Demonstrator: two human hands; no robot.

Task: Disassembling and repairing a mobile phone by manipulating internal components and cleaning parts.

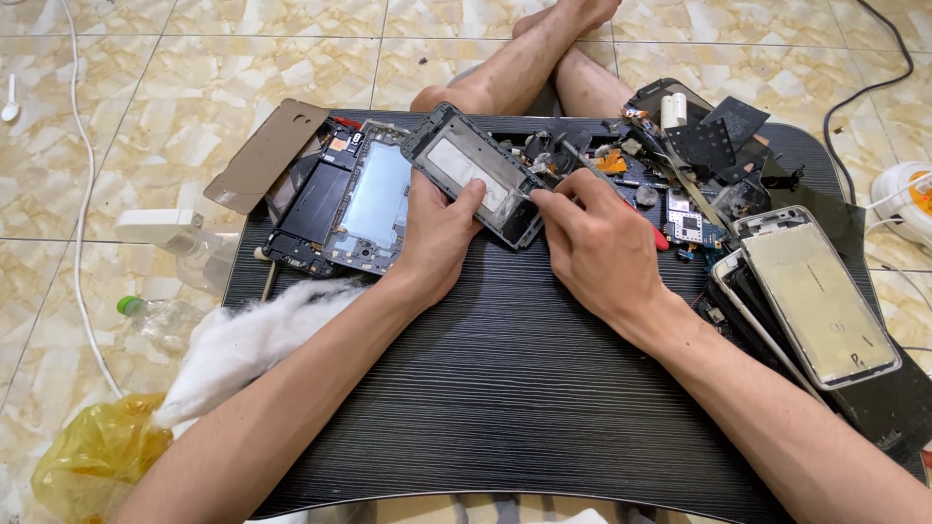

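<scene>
Both hands meet over the far middle of the black ribbed bench (505,388). The left hand (439,238) grips a dark phone frame (476,175) from below, thumb pressed on its pale inner panel, holding it tilted above the bench top. The right hand (592,243) is pinched around a thin metal tool (581,163), whose tip rests at the frame's lower right corner; a red handle end (660,239) shows just past the knuckles.

Just left of the held frame lies an opened phone body (359,199) with a bluish plate, and beside that a tan back cover (264,155) overhangs the bench edge. To the right, a heap of small boards and black parts (694,160) is piled near a silver-rimmed phone chassis (815,296). A wad of white cotton (248,344) spills over the left edge, beside a yellow plastic bag (97,451) on the tiled floor (194,58). Bare legs (529,53) stretch beyond the bench.
</scene>
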